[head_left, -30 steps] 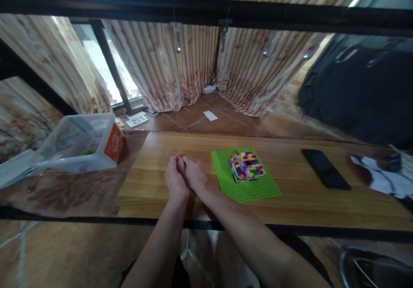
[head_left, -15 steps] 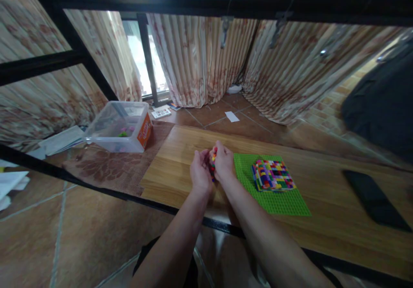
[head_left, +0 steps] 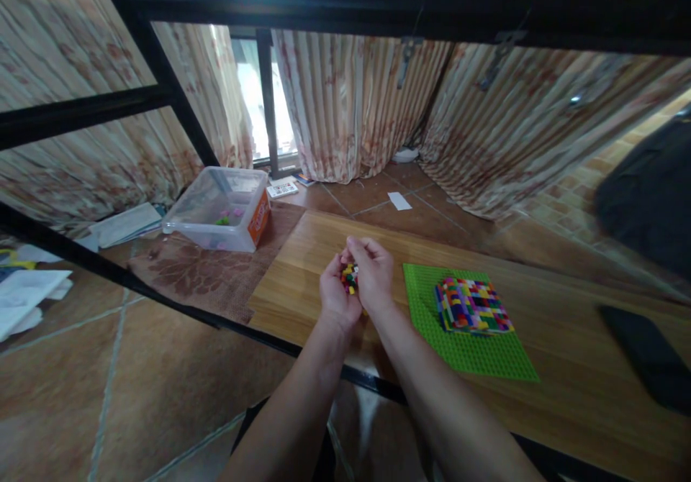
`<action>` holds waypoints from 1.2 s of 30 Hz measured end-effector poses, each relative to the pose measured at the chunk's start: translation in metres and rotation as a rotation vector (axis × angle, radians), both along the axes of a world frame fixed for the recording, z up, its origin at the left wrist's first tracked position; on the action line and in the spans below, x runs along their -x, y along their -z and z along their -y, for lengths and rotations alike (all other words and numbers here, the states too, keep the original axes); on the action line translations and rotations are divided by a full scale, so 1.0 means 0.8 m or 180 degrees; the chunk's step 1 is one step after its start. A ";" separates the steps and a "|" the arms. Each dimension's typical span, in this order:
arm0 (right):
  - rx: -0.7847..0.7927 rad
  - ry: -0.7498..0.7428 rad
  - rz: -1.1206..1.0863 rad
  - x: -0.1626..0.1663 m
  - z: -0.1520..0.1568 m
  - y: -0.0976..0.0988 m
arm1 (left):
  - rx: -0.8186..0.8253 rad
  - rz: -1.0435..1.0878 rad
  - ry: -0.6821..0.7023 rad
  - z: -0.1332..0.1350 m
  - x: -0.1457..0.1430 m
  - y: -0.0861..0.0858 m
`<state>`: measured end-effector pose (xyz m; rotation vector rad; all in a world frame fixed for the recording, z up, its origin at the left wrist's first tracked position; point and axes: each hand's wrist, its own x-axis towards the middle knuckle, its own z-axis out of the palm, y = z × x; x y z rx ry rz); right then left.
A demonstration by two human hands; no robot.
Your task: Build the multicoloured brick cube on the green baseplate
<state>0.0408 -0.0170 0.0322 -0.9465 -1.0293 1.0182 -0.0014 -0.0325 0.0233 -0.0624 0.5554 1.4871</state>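
Observation:
Several small toy bricks (head_left: 349,278) in mixed colours lie cupped between my two hands above the wooden table. My left hand (head_left: 335,289) is palm up with its fingers curled under the bricks. From the right, my right hand (head_left: 374,270) closes against the left, its fingers bent over the pile; its fingertips are partly hidden. Right of my hands sits a green baseplate (head_left: 424,302), bearing a block structure (head_left: 475,306) built of many-coloured bricks.
A clear plastic box (head_left: 216,208) with an orange label and a few pieces inside stands on a brown mat (head_left: 178,273) at the left. A dark phone-like slab (head_left: 648,356) lies at the right. Black metal bars (head_left: 350,8) cross above the table (head_left: 291,273).
The view has shifted, so the scene sits further right. My hands have tilted and parted slightly at the top, showing more of the bricks between them.

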 end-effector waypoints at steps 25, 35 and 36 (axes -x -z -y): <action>0.0767 0.0090 0.5434 -0.028 0.062 0.032 | 0.0246 0.0163 -0.0504 -0.017 0.056 -0.008; 0.0269 -0.0532 0.5690 -0.039 0.054 0.037 | 0.0433 0.0031 -0.0254 -0.013 0.048 -0.009; 0.0259 -0.0519 0.5679 -0.043 0.051 0.037 | 0.0464 0.0016 -0.0236 -0.012 0.046 -0.009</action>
